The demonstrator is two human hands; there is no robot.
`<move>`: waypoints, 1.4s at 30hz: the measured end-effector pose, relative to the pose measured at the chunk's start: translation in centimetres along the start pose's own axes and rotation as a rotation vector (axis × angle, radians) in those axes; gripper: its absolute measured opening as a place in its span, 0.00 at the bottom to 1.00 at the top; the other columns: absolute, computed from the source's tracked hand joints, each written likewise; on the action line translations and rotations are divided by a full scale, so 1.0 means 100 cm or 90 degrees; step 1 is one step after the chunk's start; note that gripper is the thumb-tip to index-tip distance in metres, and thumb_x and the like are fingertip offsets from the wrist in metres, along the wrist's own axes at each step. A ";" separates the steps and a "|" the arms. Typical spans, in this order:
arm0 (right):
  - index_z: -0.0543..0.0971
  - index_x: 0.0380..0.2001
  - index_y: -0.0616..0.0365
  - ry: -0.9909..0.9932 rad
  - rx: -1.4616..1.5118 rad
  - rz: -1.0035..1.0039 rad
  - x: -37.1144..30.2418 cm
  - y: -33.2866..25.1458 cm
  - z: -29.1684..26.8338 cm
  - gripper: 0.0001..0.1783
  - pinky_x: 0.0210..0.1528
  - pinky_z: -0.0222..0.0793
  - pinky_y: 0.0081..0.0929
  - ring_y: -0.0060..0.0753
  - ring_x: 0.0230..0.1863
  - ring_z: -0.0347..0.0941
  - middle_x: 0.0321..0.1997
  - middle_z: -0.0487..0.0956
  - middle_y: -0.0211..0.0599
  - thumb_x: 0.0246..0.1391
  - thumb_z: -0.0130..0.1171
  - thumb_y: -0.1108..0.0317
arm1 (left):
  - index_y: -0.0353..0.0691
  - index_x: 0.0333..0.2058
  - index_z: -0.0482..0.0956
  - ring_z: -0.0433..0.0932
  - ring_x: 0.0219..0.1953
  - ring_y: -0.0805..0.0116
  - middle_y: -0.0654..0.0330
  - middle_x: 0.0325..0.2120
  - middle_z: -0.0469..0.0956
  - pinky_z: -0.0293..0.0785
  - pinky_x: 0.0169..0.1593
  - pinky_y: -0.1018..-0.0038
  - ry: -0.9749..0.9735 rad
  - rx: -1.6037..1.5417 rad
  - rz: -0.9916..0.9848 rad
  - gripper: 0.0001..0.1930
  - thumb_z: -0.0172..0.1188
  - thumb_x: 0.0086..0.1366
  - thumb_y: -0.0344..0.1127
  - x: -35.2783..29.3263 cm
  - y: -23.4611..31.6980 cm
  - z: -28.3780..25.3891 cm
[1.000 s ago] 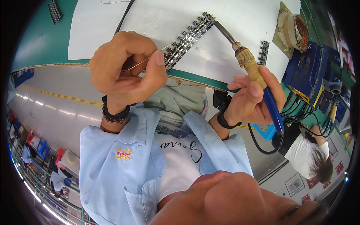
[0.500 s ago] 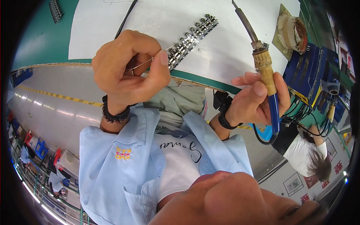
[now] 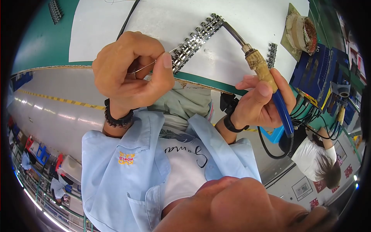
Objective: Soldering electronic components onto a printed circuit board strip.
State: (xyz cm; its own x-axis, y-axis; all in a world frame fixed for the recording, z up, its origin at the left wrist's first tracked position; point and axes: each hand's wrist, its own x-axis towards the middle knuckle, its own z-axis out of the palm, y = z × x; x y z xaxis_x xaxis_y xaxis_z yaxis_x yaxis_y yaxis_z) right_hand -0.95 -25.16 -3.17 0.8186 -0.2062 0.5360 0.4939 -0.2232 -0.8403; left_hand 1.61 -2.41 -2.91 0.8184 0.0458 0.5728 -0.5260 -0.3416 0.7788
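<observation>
My right hand (image 3: 266, 98) grips a soldering iron (image 3: 259, 63) with a worn tan collar and blue handle. The iron's dark tip is at the far right end of a row of small shiny metal parts (image 3: 193, 44), touching it or just beside it. My left hand (image 3: 133, 71) pinches a thin silvery wire, seemingly solder (image 3: 147, 67), between thumb and forefinger. The wire runs from inside the curled fingers toward the row's near side. The row lies slantwise on a white sheet (image 3: 154, 29) on the green bench.
A second row of metal parts (image 3: 272, 55) lies right of the iron, and another (image 3: 55, 11) at the far left. A crusted round tin (image 3: 303, 34) stands at the back right, beside blue equipment (image 3: 313, 73) and cables. A person (image 3: 319, 156) is farther off, at lower right.
The soldering iron has swung left and down, its tip going from above the sheet to the row's far end. The left hand with the wire has barely moved.
</observation>
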 end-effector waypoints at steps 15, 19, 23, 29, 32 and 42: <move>0.70 0.50 0.74 -0.007 -0.013 0.024 -0.001 0.001 0.001 0.19 0.24 0.79 0.20 0.35 0.25 0.82 0.35 0.80 0.59 0.57 0.62 0.79 | 0.35 0.23 0.76 0.57 0.11 0.82 0.66 0.14 0.70 0.48 0.17 0.81 -0.001 -0.004 -0.008 0.08 0.64 0.43 0.18 0.000 0.000 0.000; 0.70 0.49 0.74 0.001 0.002 0.039 -0.002 0.000 0.002 0.19 0.25 0.78 0.20 0.35 0.25 0.82 0.35 0.80 0.59 0.57 0.62 0.78 | 0.35 0.23 0.76 0.57 0.10 0.82 0.66 0.14 0.71 0.48 0.17 0.81 -0.005 0.002 -0.009 0.08 0.64 0.43 0.18 0.001 0.000 0.000; 0.70 0.49 0.74 -0.004 -0.025 0.033 -0.002 0.000 0.003 0.19 0.25 0.78 0.20 0.34 0.24 0.81 0.34 0.80 0.58 0.57 0.63 0.78 | 0.35 0.23 0.76 0.57 0.10 0.82 0.66 0.14 0.71 0.48 0.17 0.81 0.007 0.006 -0.032 0.08 0.64 0.43 0.19 -0.001 0.002 0.001; 0.71 0.48 0.74 0.002 -0.024 0.045 -0.001 -0.001 0.003 0.19 0.23 0.77 0.20 0.33 0.23 0.80 0.32 0.80 0.56 0.57 0.64 0.77 | 0.35 0.23 0.76 0.56 0.11 0.81 0.67 0.13 0.68 0.48 0.17 0.81 0.011 -0.005 -0.024 0.08 0.64 0.43 0.19 0.000 0.001 0.000; 0.71 0.47 0.74 0.027 0.003 0.028 0.000 0.000 0.003 0.19 0.22 0.76 0.20 0.32 0.22 0.80 0.31 0.80 0.55 0.58 0.63 0.73 | 0.35 0.24 0.76 0.56 0.11 0.82 0.67 0.13 0.67 0.48 0.17 0.81 0.012 0.002 -0.025 0.08 0.64 0.43 0.19 -0.001 0.001 0.000; 0.72 0.46 0.71 0.065 -0.062 0.019 0.006 -0.001 0.008 0.23 0.15 0.66 0.19 0.26 0.14 0.71 0.25 0.78 0.49 0.63 0.61 0.58 | 0.35 0.24 0.77 0.55 0.11 0.82 0.67 0.12 0.66 0.47 0.18 0.81 0.015 0.004 -0.027 0.08 0.63 0.43 0.19 -0.001 0.002 0.001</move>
State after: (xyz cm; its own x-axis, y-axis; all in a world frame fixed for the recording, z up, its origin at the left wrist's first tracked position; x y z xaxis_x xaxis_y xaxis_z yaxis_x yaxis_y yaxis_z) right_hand -0.23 -24.49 -2.86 0.7959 -0.3089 0.5207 0.4350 -0.3065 -0.8467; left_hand 1.44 -2.61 -2.89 0.8338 0.0824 0.5459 -0.4900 -0.3451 0.8005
